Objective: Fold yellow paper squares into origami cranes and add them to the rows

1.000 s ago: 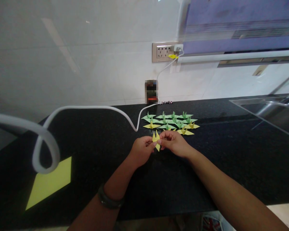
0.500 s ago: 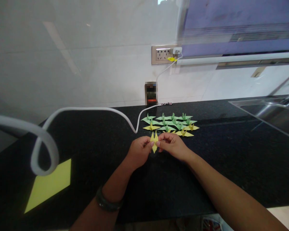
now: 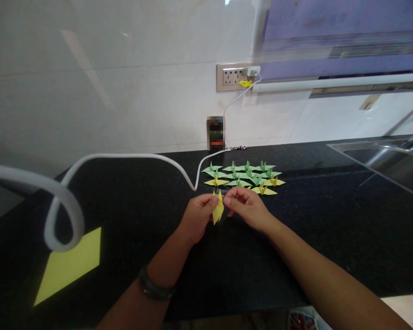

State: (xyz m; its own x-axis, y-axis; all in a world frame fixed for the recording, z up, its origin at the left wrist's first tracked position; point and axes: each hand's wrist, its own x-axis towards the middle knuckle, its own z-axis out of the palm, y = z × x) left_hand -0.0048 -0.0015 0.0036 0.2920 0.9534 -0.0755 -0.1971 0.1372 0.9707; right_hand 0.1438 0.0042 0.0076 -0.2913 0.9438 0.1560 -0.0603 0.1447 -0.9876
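Both hands hold a small folded yellow paper piece (image 3: 218,210) just above the black countertop (image 3: 296,238). My left hand (image 3: 198,216) pinches its left side, fingers closed. Pinching its upper tip from the right is my right hand (image 3: 248,207), fingers closed too. Right behind the hands lies a cluster of several finished green and yellow paper cranes (image 3: 243,177), laid out in rows.
A flat yellow paper square (image 3: 69,263) lies at the near left. A thick white cable (image 3: 89,165) loops over the counter up to a wall socket (image 3: 234,76). A small dark device (image 3: 215,133) leans on the tiled wall. A steel sink (image 3: 385,158) is at the right.
The yellow piece has turned in my fingers: its two upper points have closed together and it now hangs as a narrower shape, tilted left. The hands have stayed in place.
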